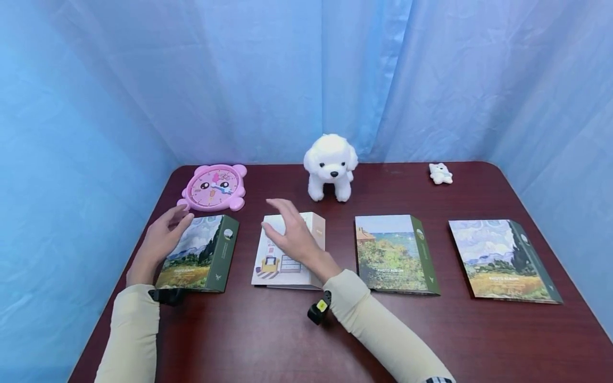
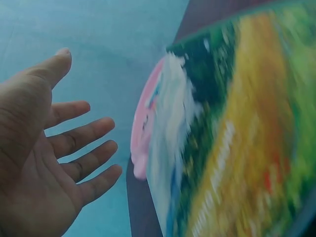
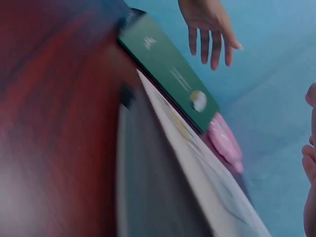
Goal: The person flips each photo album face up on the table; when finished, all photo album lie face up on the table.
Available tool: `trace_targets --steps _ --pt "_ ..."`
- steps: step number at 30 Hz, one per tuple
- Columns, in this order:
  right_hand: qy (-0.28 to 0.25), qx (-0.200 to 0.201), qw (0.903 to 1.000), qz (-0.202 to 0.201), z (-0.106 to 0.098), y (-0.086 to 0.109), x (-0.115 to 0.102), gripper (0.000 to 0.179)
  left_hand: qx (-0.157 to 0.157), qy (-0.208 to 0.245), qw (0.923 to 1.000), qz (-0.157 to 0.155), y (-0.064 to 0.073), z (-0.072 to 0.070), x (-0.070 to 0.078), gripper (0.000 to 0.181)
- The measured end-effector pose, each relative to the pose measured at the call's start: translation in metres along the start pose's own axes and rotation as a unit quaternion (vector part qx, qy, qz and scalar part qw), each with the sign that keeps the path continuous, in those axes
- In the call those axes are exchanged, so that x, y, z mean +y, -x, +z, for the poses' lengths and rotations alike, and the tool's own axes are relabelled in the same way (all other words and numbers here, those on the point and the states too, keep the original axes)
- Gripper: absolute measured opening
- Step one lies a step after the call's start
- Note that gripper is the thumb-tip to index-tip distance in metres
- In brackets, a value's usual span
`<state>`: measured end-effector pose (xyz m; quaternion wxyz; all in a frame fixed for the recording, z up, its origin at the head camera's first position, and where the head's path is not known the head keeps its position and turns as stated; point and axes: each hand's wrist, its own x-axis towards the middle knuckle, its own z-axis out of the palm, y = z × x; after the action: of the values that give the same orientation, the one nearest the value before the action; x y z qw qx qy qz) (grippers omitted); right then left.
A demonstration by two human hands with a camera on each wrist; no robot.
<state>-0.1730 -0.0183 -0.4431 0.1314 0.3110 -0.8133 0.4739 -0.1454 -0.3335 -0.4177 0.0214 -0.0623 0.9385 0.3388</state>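
Note:
My left hand [image 1: 160, 236] hovers over the left side of a photo album [image 1: 193, 255] with a painted landscape cover and green spine. In the left wrist view its fingers [image 2: 89, 133] are spread and hold nothing, apart from the album cover [image 2: 212, 138]. Above a white album [image 1: 280, 266] with a drawn armchair, my right hand [image 1: 294, 234] hangs with thumb and fingers apart, hiding part of the cover. Only a sliver of that hand [image 3: 310, 153] enters the right wrist view, beside the tilted white cover [image 3: 197, 158].
Two more photo albums, one with a seaside garden [image 1: 390, 252] and one with a wheat field [image 1: 500, 260], lie to the right. Along the back stand a pink clock [image 1: 213, 186], a white plush dog [image 1: 330, 165] and a small white bear figure [image 1: 440, 173]. Blue curtains surround the dark red table [image 1: 230, 340].

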Motion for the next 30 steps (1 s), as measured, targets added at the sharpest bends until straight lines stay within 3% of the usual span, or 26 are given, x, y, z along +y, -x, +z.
trace_targets --steps 7,15,20,30 --pt "-0.055 -0.047 0.9952 0.066 0.037 0.003 -0.017 0.057 -0.015 -0.024 0.9992 -0.028 0.009 -0.001 -0.022 0.074" --pt "-0.128 -0.091 0.9714 0.178 0.068 0.008 -0.038 0.065 -0.019 -0.037 0.9982 -0.043 0.013 0.003 -0.037 0.077" --pt "-0.111 -0.108 0.9622 0.224 0.083 0.008 -0.045 0.067 -0.037 -0.027 0.9973 -0.059 0.012 0.006 -0.039 0.08" --pt "-0.092 -0.133 0.95 0.267 0.101 0.008 -0.058 0.072 -0.044 -0.015 0.9954 -0.083 0.011 0.01 -0.04 0.085"
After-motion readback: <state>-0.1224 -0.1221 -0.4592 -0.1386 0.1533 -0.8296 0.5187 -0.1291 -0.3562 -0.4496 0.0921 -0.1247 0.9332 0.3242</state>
